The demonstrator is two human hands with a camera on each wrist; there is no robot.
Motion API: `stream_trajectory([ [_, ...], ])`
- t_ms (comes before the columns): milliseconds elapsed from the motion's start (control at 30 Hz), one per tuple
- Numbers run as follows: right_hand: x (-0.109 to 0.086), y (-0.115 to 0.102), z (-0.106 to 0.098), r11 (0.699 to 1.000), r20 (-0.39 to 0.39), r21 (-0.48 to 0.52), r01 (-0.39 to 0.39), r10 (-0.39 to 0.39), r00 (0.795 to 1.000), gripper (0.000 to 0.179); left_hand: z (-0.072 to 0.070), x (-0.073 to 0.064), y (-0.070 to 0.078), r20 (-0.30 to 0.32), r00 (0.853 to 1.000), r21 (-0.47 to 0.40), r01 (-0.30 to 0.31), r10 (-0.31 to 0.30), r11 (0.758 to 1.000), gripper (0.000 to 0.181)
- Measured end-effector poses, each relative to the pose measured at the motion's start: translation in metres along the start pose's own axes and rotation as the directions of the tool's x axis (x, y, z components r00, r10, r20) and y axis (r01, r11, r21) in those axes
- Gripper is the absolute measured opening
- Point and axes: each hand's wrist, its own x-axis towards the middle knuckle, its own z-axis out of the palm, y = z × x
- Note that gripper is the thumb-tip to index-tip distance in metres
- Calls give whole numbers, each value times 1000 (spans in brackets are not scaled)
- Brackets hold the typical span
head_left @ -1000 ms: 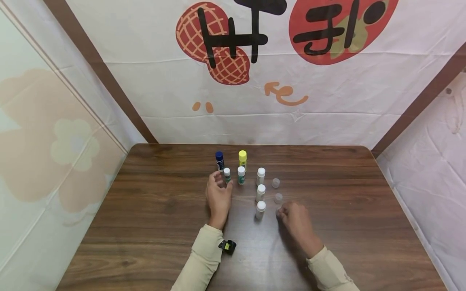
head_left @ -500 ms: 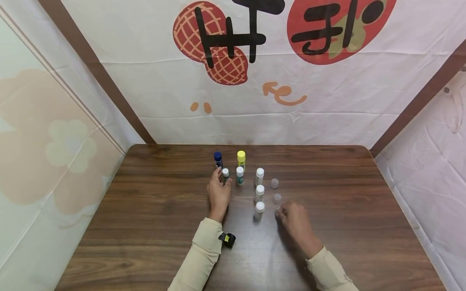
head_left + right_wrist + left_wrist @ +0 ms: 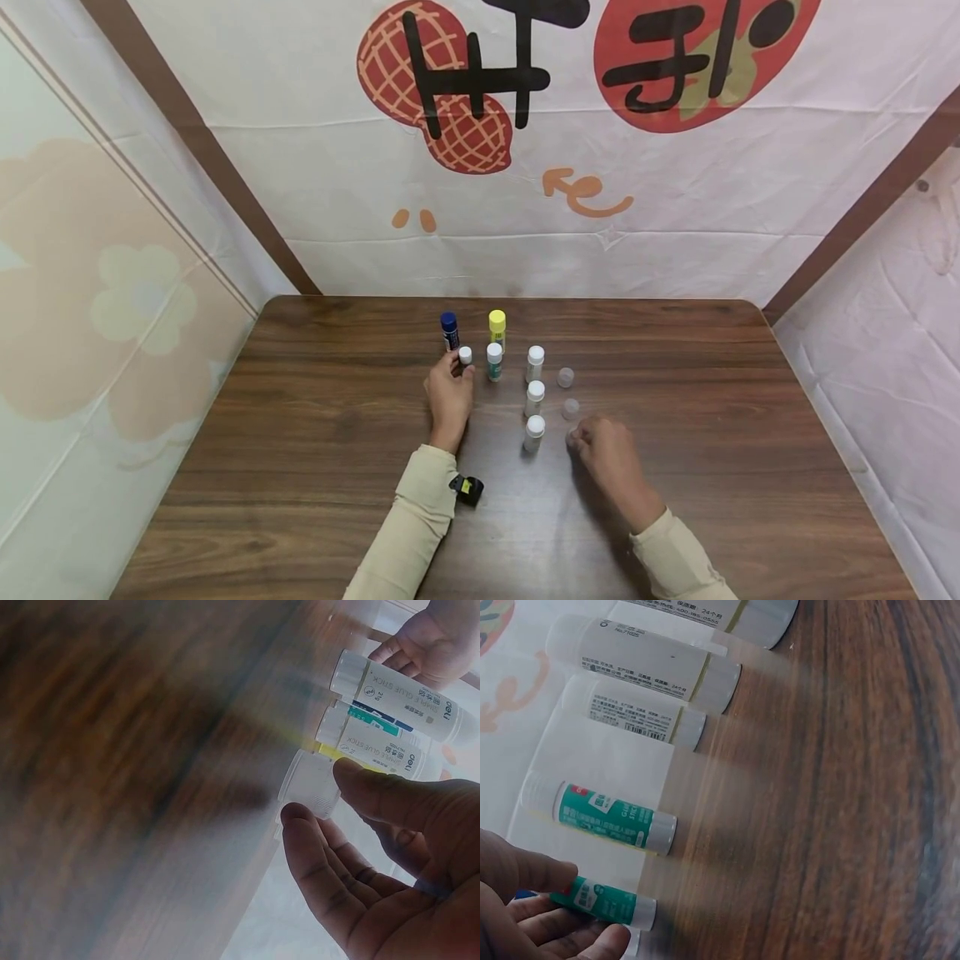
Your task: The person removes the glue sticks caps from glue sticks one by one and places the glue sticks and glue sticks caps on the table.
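My left hand (image 3: 450, 404) grips a small green glue stick (image 3: 604, 901) with a white cap, thumb on one side and fingers round the other. Just beyond it stands a blue glue stick (image 3: 450, 331). To its right is a second green glue stick (image 3: 494, 363), with a yellow glue stick (image 3: 497, 329) behind. My right hand (image 3: 611, 458) pinches a short, clear, ribbed plastic piece (image 3: 307, 785) between thumb and fingertips, close to the table. Two similar clear round pieces (image 3: 566, 377) lie farther back. Three white glue sticks (image 3: 534, 433) stand in a column left of them.
The brown wooden table (image 3: 300, 467) ends at a white printed curtain (image 3: 480, 258) behind the glue sticks. Pale fabric walls rise at both sides. A black device (image 3: 467, 490) is strapped to my left sleeve.
The left hand stays at the green glue stick and shifts slightly; its fingers now cover more of the stick's body. The right hand holds its place, and the standing glue sticks have not moved.
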Motion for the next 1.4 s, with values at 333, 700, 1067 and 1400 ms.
stream_trajectory([
  [333,0,0,1,1000,2,-2,-8,8,1000,24,-5,-1,2,-7,1000,-29,6,-7,1000,27],
  [700,0,-1,2,1000,1,-1,-3,3,1000,25,-19,-16,10,21,1000,-53,-8,9,999,22],
  [1067,-1,-3,-3,1000,7,11,17,-17,1000,15,-28,-31,15,54,998,-51,-36,39,998,24],
  [1400,-5,-6,-9,998,45,-23,-61,62,997,10,-34,-44,21,73,990,12,-118,117,993,25],
])
